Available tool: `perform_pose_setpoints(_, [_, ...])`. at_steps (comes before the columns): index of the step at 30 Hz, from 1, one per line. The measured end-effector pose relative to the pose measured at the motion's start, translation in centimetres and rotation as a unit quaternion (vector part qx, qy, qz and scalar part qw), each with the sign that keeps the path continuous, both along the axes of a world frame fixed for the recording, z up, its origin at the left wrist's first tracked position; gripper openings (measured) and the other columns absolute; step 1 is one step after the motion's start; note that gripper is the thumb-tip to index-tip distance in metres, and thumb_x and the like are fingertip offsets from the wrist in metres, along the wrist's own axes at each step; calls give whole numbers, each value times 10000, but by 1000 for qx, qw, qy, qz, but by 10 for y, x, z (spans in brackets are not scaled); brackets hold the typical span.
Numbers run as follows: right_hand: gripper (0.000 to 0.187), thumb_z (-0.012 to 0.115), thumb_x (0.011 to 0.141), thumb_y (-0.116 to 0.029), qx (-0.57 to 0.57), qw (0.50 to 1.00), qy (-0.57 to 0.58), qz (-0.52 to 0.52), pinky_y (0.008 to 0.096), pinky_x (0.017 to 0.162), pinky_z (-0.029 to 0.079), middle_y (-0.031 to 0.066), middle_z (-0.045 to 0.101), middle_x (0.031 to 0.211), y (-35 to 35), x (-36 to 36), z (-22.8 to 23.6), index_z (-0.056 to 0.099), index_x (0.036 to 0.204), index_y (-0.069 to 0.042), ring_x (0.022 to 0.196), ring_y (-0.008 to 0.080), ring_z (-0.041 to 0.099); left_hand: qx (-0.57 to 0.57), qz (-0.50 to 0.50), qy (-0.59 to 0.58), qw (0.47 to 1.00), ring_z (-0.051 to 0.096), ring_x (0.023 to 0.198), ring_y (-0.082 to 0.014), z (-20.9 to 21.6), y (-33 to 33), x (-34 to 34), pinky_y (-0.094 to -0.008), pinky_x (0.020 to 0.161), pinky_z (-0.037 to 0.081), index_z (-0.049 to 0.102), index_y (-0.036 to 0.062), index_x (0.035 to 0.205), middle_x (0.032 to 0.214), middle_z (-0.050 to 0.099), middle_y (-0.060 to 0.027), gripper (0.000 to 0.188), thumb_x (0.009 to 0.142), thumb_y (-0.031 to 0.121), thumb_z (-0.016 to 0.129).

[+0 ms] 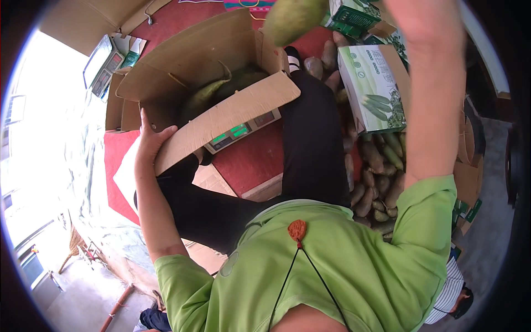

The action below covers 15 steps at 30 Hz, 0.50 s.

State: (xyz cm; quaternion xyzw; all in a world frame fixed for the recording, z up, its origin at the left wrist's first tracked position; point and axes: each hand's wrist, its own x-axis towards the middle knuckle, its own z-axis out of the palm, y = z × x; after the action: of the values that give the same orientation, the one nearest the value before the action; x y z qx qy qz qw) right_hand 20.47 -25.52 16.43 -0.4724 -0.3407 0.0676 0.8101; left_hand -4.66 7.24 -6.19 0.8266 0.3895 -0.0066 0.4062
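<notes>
My left hand (152,138) is at the near left corner of an opened cardboard box (227,113), its thumb over the edge of the flap. Inside the box, partly in shadow, lie green gourds (207,95), one with a curved stem. The box stands over a scale (243,130) whose lit green display shows under the flap. My right hand (415,14) is raised at the top edge, blurred, its fingers out of the picture. Beside it, in the air past the box's far right corner, is a large blurred green gourd (293,21), which it appears to hold.
Many brown and green elongated vegetables (381,177) lie heaped on the right. A white and green printed carton (373,86) stands among them. Another scale (105,69) is at the far left. A person in a striped shirt (448,290) is at lower right, and a broom (73,243) at lower left.
</notes>
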Motion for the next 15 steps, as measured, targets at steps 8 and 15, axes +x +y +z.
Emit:
perform_pose_setpoints(8, [143, 496, 905, -88, -113, 992, -21, -55, 214, 453, 342, 6, 528, 613, 121, 12, -79, 578, 967, 12, 497, 53, 440, 25, -22, -25, 999, 451, 1207, -367, -16, 14, -6, -411, 985, 399, 122, 66, 1455, 1348, 369, -295, 1128, 600, 254, 833])
perform_pose_setpoints(15, [238, 509, 935, -185, -269, 944, -188, 43, 290, 702, 463, 113, 629, 805, 118, -20, -130, 595, 1004, 26, 778, 169, 595, 17, -17, -29, 999, 437, 1222, -372, -9, 7, -3, -409, 988, 396, 124, 69, 1457, 1347, 370, -302, 1127, 603, 260, 835])
